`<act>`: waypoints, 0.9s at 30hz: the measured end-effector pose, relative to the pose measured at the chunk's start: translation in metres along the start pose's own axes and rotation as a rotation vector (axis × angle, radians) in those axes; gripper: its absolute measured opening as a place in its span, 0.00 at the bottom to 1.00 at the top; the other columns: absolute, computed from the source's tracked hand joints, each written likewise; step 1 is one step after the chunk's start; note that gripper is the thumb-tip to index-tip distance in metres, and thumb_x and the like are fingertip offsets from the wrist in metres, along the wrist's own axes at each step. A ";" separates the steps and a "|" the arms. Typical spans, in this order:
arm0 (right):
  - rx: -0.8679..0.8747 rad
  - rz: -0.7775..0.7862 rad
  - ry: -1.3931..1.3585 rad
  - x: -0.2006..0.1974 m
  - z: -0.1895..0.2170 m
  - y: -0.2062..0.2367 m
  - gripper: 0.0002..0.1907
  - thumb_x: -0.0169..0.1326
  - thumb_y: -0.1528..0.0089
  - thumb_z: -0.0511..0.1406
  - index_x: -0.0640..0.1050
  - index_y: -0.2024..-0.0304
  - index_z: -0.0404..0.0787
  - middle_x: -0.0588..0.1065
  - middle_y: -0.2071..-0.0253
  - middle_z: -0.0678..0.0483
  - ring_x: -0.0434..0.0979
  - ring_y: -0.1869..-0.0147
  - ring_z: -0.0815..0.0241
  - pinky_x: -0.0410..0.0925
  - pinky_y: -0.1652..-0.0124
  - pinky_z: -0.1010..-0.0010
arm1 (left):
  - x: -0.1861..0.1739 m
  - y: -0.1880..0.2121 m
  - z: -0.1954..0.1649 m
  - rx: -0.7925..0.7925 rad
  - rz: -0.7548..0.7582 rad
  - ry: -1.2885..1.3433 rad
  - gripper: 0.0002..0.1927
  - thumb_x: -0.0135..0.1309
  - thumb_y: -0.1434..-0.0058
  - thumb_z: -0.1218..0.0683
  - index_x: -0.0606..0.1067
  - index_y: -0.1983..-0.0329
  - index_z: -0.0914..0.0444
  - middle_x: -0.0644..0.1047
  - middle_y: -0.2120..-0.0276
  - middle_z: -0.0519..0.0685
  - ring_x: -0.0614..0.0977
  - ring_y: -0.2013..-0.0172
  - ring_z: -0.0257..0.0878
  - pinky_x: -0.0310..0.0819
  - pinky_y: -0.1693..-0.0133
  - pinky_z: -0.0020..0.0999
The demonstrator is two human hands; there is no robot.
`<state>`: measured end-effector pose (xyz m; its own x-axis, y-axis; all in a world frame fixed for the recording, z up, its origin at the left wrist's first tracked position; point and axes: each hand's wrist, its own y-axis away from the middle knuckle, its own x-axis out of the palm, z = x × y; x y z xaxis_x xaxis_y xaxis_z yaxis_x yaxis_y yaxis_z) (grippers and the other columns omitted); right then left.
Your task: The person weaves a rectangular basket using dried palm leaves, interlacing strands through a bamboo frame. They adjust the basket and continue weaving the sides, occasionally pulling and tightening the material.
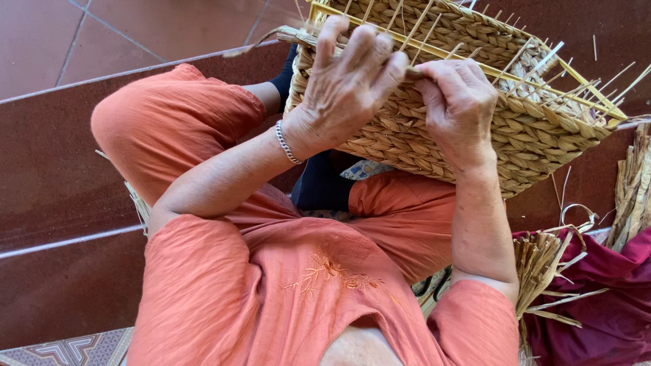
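A half-woven straw basket [542,135] rests tilted on my lap, with thin upright stakes and a yellow frame rod along its rim. My left hand [346,85] lies on the basket's near rim, fingers curled over the woven edge around a flat straw strand. A silver bracelet circles that wrist. My right hand [458,102] sits right beside it, pinching the same strand at the rim. Both hands touch each other at the fingertips.
A bundle of dried straw [539,264] lies at my right on a dark red cloth [610,305]. More dried strips [634,186] stand at the far right. I sit on reddish-brown tiled steps [61,176], wearing orange clothes.
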<state>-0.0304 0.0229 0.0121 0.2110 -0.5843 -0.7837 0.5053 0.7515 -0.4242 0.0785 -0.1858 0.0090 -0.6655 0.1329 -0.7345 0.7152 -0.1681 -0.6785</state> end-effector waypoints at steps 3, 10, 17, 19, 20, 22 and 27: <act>0.111 -0.031 -0.016 0.008 0.000 -0.003 0.02 0.58 0.24 0.31 0.77 0.51 0.39 0.78 0.58 0.52 0.79 0.53 0.57 0.73 0.53 0.66 | -0.002 -0.006 -0.008 0.118 -0.222 -0.022 0.10 0.56 0.32 0.59 0.70 0.50 0.59 0.74 0.51 0.46 0.74 0.48 0.37 0.61 0.45 0.41; 0.189 0.020 -0.195 -0.004 0.002 0.001 0.04 0.55 0.25 0.27 0.77 0.48 0.39 0.78 0.57 0.52 0.78 0.55 0.61 0.73 0.55 0.68 | 0.047 -0.035 -0.003 -0.305 0.309 0.484 0.15 0.56 0.34 0.60 0.74 0.45 0.69 0.77 0.65 0.51 0.79 0.66 0.42 0.73 0.63 0.40; 0.157 -0.097 -0.172 0.007 0.001 -0.007 0.06 0.60 0.28 0.26 0.80 0.50 0.39 0.76 0.58 0.50 0.76 0.56 0.60 0.71 0.59 0.71 | 0.042 -0.006 -0.001 -0.409 0.198 0.854 0.04 0.60 0.34 0.61 0.79 0.57 0.65 0.81 0.63 0.52 0.83 0.63 0.40 0.79 0.62 0.38; 0.188 -0.099 -0.132 0.011 0.002 -0.009 0.07 0.63 0.31 0.26 0.82 0.52 0.39 0.76 0.60 0.50 0.77 0.58 0.59 0.71 0.61 0.71 | 0.030 0.008 -0.014 -0.371 0.166 0.896 0.07 0.60 0.35 0.61 0.78 0.55 0.64 0.82 0.60 0.51 0.84 0.60 0.40 0.80 0.59 0.37; 0.190 -0.086 -0.114 0.011 0.003 -0.008 0.07 0.64 0.31 0.26 0.82 0.52 0.39 0.77 0.59 0.51 0.78 0.57 0.60 0.71 0.59 0.70 | 0.023 0.014 -0.023 -0.267 0.112 0.849 0.10 0.61 0.38 0.61 0.77 0.54 0.64 0.81 0.57 0.52 0.84 0.57 0.43 0.81 0.57 0.37; 0.153 -0.064 -0.077 0.010 0.007 -0.007 0.07 0.65 0.32 0.27 0.82 0.53 0.40 0.79 0.58 0.52 0.80 0.55 0.60 0.73 0.55 0.69 | 0.015 0.018 -0.026 -0.148 0.078 0.786 0.13 0.62 0.39 0.62 0.76 0.52 0.64 0.80 0.54 0.52 0.83 0.52 0.44 0.81 0.52 0.37; -0.017 0.013 -0.024 -0.004 0.005 0.002 0.08 0.60 0.35 0.25 0.81 0.56 0.39 0.80 0.56 0.50 0.80 0.52 0.54 0.73 0.50 0.66 | 0.014 0.012 0.012 -0.094 0.103 0.440 0.26 0.65 0.38 0.57 0.72 0.38 0.69 0.76 0.54 0.55 0.76 0.51 0.48 0.66 0.46 0.47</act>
<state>-0.0263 0.0251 0.0164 0.2381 -0.5812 -0.7781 0.4881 0.7643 -0.4215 0.0754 -0.1974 -0.0087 -0.4507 0.5260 -0.7213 0.8025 -0.1153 -0.5854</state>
